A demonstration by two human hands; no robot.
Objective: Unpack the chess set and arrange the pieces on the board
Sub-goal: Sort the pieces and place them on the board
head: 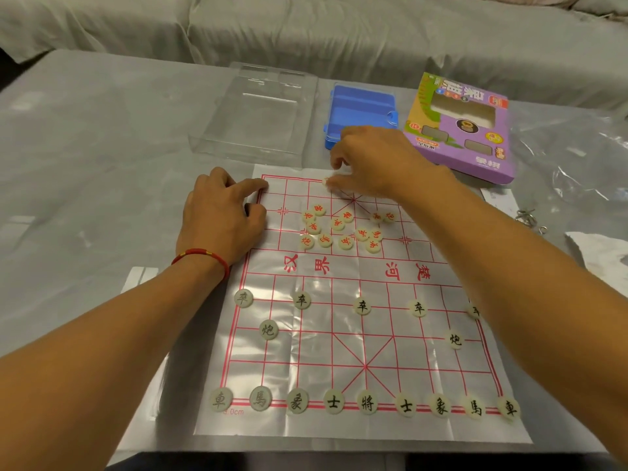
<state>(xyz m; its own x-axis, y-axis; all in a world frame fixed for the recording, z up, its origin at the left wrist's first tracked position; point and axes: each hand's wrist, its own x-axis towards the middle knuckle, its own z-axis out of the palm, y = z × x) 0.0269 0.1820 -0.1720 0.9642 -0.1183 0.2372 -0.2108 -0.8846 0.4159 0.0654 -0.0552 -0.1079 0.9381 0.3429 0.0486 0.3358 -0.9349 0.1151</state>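
A thin plastic Chinese chess board (339, 277) with red lines lies on the table. Black-lettered pieces (367, 402) stand in order along its near rows. Several red-lettered pieces (339, 229) lie in a loose heap on the far half. My right hand (370, 161) reaches over the far edge and pinches one red piece (328, 182) at the far row. My left hand (221, 209) rests on the board's far left corner, its index finger pointing along the far line and the other fingers curled, holding nothing.
Behind the board sit a clear plastic lid (258, 113), a blue plastic tray (363, 110) and the purple cardboard box (465, 127). Crumpled clear wrap (577, 164) and paper scraps (598, 246) lie at the right. A grey covered sofa (306, 25) runs behind the table.
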